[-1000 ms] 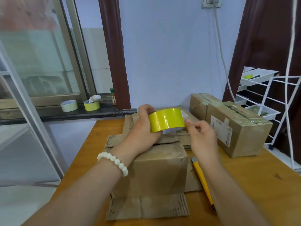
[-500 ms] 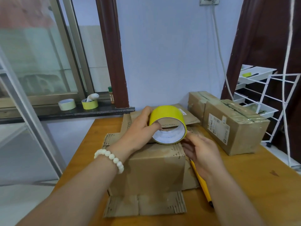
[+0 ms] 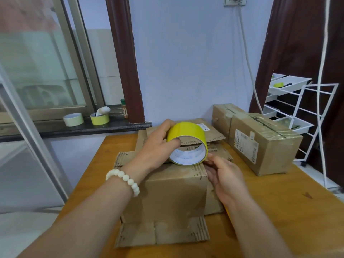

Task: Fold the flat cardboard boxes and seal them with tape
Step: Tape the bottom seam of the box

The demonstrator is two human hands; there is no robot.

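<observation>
**Roll down on the box, seam not taped yet**

Since a second ago the tape roll [image 3: 186,130] drops from mid-air to the far top edge of the erected box [image 3: 175,194]. The right hand [image 3: 227,177] leaves the roll's rim for the box's top corner at 3 o'clock.

Left hand [image 3: 158,144] grips the roll, fingers over its rim. Right hand's fingers sit just beside the roll's lower edge; can't tell if they pinch a tape end.

Progress:
- Sealed boxes [image 3: 264,146] at 2 o'clock on the bench [image 3: 279,202] look done.
- This box shows no tape, and its flaps are splayed at 6 o'clock.
- Flat cardboard [image 3: 210,135] at 12 o'clock is unfolded.

Around: spare rolls [image 3: 100,118] on the window ledge at 10 o'clock, white rack [image 3: 305,101] at 2 o'clock. Top seam looks unobstructed.
</observation>
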